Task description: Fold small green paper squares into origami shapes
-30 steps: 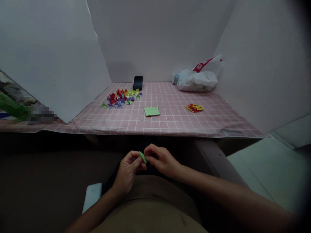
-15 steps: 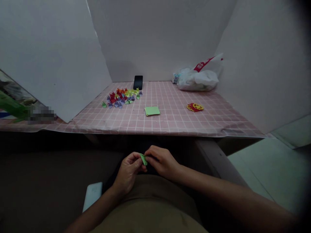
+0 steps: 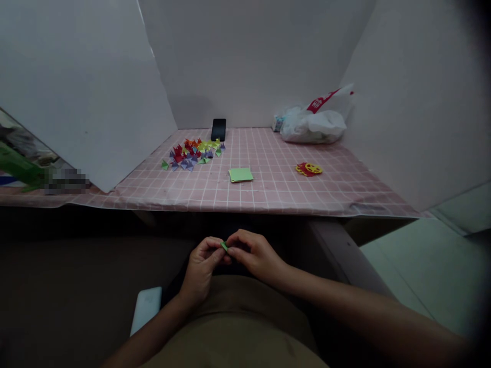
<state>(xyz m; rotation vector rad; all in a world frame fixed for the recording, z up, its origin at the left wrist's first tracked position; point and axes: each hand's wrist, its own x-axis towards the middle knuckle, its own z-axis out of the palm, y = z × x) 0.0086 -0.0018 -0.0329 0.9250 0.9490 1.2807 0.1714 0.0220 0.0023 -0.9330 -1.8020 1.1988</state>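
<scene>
Small folded piece of bright-green paper (image 3: pixel 224 247), seen as a narrow sliver, held up off the table, on the wearer's side of a flat stack of light-green rectangular paper sheets (image 3: pixel 241 174) and a little left of it; its fold lines too small to read.

Bare left hand (image 3: pixel 202 263), nearer the wearer than the stack and to its left; thumb and forefinger pinched together on the piece, other fingers curled beneath. Bare right hand (image 3: pixel 261 255), nearer than the stack and slightly to its right; thumb and forefinger almost closed at the piece's right edge; cannot tell whether they grip it or only touch.

Left of the stack, a close cluster of small folded paper figures (image 3: pixel 187 155) in red, orange, yellow, purple and green; behind the stack and to its left, a black rectangular phone (image 3: pixel 218 130); right of the stack, well apart, flat red and yellow openwork cut-outs (image 3: pixel 309 169), overlapping; farther back on that side, a white translucent plastic bag (image 3: pixel 314 128) with red print; under the stack, a pink tablecloth with white grid lines (image 3: pixel 276 197); far nearer than the stack, to its left, a white rounded slab (image 3: pixel 146 309).
</scene>
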